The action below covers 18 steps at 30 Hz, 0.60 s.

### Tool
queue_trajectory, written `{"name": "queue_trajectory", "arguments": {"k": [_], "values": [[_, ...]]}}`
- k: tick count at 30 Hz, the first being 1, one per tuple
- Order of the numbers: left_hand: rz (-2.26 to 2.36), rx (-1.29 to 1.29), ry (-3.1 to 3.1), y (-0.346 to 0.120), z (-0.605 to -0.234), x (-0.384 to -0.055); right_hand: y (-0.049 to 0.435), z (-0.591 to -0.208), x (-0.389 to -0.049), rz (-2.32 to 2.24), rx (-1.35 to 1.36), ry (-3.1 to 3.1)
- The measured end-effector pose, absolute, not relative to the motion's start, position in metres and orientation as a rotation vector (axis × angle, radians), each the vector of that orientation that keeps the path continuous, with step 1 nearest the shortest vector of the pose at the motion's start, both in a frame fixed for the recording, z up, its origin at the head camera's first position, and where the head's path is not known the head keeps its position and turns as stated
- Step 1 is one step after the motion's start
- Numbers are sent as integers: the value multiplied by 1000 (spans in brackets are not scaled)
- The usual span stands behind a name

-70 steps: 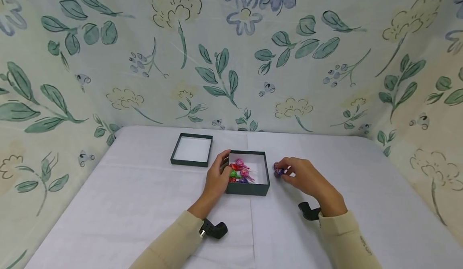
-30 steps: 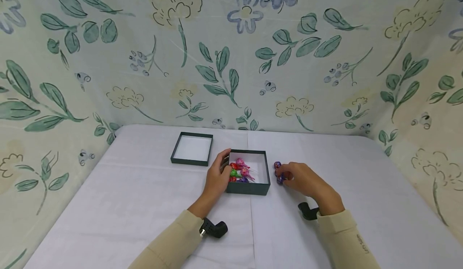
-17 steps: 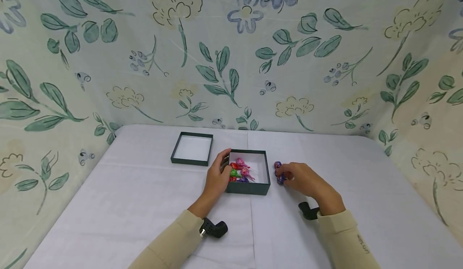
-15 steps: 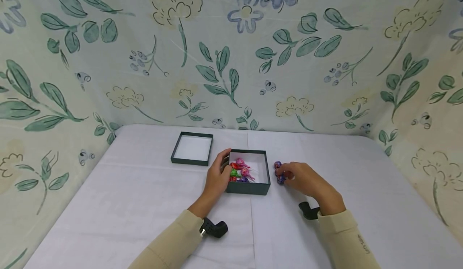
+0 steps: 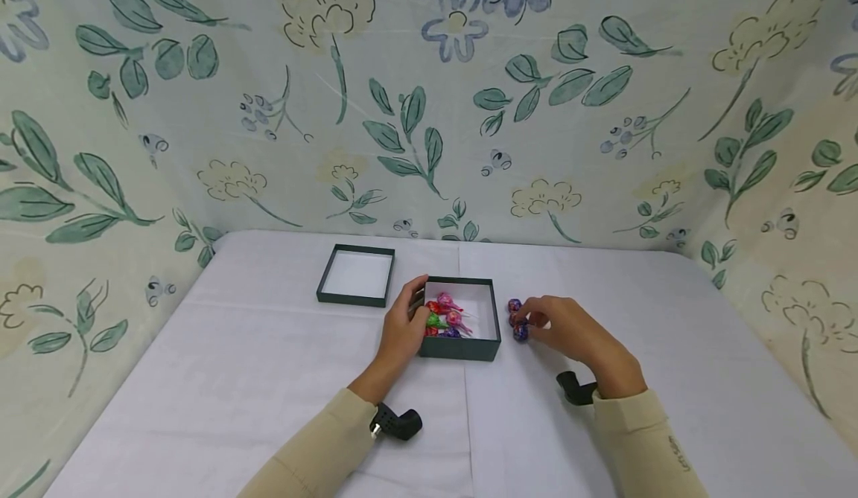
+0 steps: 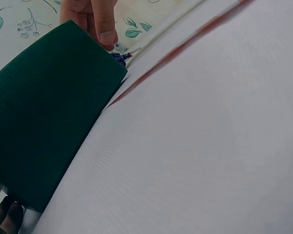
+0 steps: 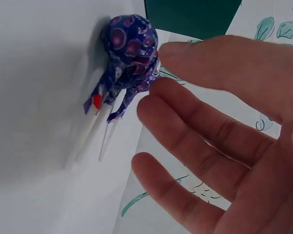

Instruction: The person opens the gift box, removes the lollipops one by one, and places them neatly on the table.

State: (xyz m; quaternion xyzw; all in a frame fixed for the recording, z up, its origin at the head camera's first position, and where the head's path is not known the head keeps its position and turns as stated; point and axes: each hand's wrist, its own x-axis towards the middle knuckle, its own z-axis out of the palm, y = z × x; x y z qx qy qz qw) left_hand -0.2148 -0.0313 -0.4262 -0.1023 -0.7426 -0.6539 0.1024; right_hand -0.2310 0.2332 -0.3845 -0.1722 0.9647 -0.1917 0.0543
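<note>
A dark green box [image 5: 462,348] with a white inside holds several wrapped lollipops [image 5: 444,313], pink, red, green and purple, toward its left side. My left hand [image 5: 401,327] grips the box's left wall, thumb over the rim. Right of the box, lollipops stand in a short row front to back: a purple one [image 5: 514,305] at the far end, a reddish one in the middle and a purple one [image 5: 520,332] nearest me. My right hand [image 5: 559,324] is beside this row. In the right wrist view its fingers are spread loosely next to the purple lollipop [image 7: 129,41], with nothing pinched; white sticks trail below the wrapper.
A shallow green-rimmed lid [image 5: 355,275] with a white inside lies behind and left of the box. White cloth [image 5: 268,379] covers the table. Floral fabric [image 5: 429,111] hangs behind and at both sides.
Over the last seconds my right hand shifted from the row's far end to its near end, then lifted back slightly, baring the reddish lollipop. My left hand stays on the box.
</note>
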Motion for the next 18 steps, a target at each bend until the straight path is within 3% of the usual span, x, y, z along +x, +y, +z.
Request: {"name": "queue_trajectory", "arguments": {"k": [18], "values": [[-1952, -318, -2170, -33, -427, -215, 224, -368, -223, -649, -582, 2968]]}}
